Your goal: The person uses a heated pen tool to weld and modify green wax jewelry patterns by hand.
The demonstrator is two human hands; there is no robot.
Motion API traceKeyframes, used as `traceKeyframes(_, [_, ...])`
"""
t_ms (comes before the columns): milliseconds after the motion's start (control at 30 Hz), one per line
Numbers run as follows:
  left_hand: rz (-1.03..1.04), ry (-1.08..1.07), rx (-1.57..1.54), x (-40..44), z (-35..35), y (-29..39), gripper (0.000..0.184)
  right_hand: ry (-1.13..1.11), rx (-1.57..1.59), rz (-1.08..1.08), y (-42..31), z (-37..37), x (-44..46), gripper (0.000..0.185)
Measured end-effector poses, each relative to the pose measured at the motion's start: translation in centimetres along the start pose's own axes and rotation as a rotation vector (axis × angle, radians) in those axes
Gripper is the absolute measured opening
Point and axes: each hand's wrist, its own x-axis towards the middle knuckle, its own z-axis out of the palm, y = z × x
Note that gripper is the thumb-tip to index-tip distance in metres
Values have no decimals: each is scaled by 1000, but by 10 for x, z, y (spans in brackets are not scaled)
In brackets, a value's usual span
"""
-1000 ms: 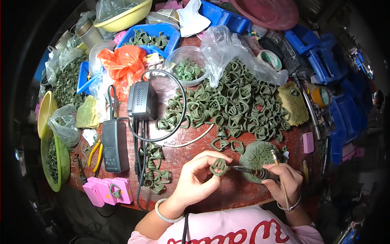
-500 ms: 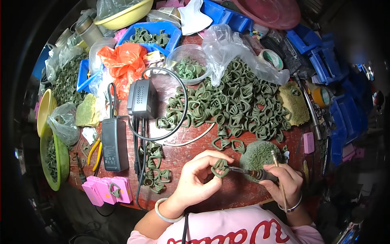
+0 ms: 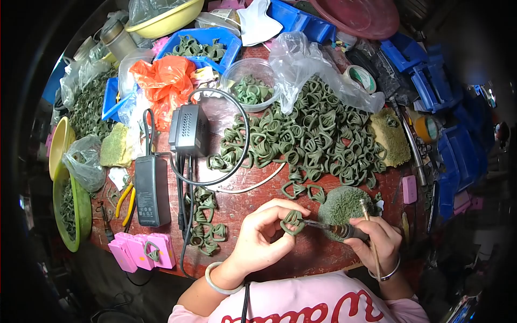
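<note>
Between its thumb and fingers, my left hand (image 3: 265, 234) pinches a green ring-shaped piece (image 3: 292, 222). My right hand (image 3: 379, 242) grips a dark pen-like tool (image 3: 350, 232), whose thin metal tip meets the right side of the piece. A thin wooden stick (image 3: 372, 242) also passes through the right fingers, pointing up. Just behind the tool lies a round green crumbly pad (image 3: 344, 205). Two loose green rings rest left of the pad, and a large pile of similar rings (image 3: 307, 134) spreads beyond them.
A black box with cables (image 3: 188, 131) and a black adapter (image 3: 152, 191) stand left of the pile. Yellow-handled pliers (image 3: 125, 204) and pink blocks (image 3: 142, 252) are near the left edge. Blue bins (image 3: 458, 156) line the right side, beside a yellow sponge (image 3: 390, 137).
Over the last second the ring piece has turned and shifted slightly right in my left fingers. Both hands keep nearly the same place, and the view has moved very slightly.
</note>
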Motion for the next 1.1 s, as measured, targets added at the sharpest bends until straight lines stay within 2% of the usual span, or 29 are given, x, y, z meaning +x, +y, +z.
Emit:
traceKeyframes(133, [1,-8,-14,0,-1,-2,15,-60,18,-7,3,-5,1,37])
traceKeyframes(200, [-1,-19,-20,0,0,1,14,60,161,101,7,-4,1,39])
traceKeyframes(267, [-128,-29,-112,0,3,7,11,89,110,258,-2,-6,10,35])
traceKeyframes(300, [-128,-40,-113,0,1,6,11,99,124,351,-9,-3,19,33])
traceKeyframes(367, [-439,-19,-198,-1,-6,4,25,95,87,214,-11,10,37,31])
traceKeyframes(433, [-478,30,-115,-1,-4,5,31,72,4,28,-10,20,52,31])
traceKeyframes(500, [-516,25,-14,-2,-6,7,31,25,-19,21,-12,26,55,30])
traceKeyframes(567, [-492,49,-73,-1,-3,8,24,-105,-146,-4,-13,28,60,30])
traceKeyframes(633, [-456,93,-199,-1,1,8,14,-126,-113,0,-10,33,61,30])
traceKeyframes(700, [-456,110,-223,1,1,7,13,-140,-50,90,-10,35,60,31])
traceKeyframes(967, [-432,83,-183,0,-4,-2,15,-93,-114,19,-9,38,60,32])
traceKeyframes(1100, [-362,126,-139,0,2,1,23,-34,117,104,-10,39,52,31])
